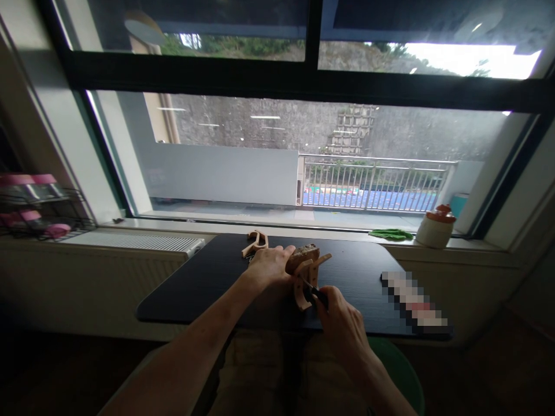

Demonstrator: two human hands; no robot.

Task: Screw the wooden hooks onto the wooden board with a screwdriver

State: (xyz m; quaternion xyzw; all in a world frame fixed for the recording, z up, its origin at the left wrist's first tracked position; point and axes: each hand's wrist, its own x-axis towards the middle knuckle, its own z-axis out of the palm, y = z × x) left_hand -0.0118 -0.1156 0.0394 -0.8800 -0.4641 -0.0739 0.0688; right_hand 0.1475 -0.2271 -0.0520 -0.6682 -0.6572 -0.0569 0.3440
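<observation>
A small wooden assembly of tan plywood pieces with a darker brown block on top stands on the black table. My left hand wraps around its left side and steadies it. My right hand is closed on a thin dark-handled tool, likely a screwdriver, whose tip touches the lower part of the assembly. A loose curved wooden piece lies on the table just behind my left hand.
A white jar with an orange lid and a green cloth sit on the window sill at the right. A flat blurred-out object lies on the table's right end. A wire rack with pink-lidded containers stands at the left.
</observation>
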